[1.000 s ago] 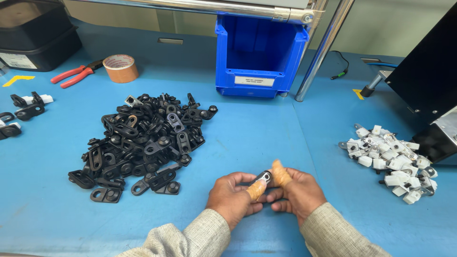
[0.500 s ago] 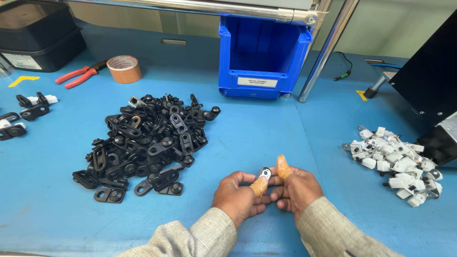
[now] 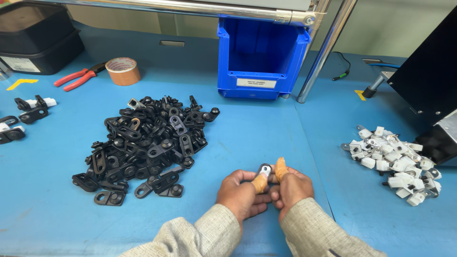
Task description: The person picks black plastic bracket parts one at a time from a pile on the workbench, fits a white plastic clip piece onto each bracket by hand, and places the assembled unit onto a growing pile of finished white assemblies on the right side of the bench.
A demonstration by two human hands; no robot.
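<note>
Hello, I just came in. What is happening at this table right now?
A person sits at a blue table and holds one small part between both hands, left hand and right hand, close together near the table's front edge. Both thumbs are wrapped in tan tape. A big pile of black parts lies to the left, a smaller pile of white parts to the right. Behind stand a blue bin, a tape roll and red pliers.
</note>
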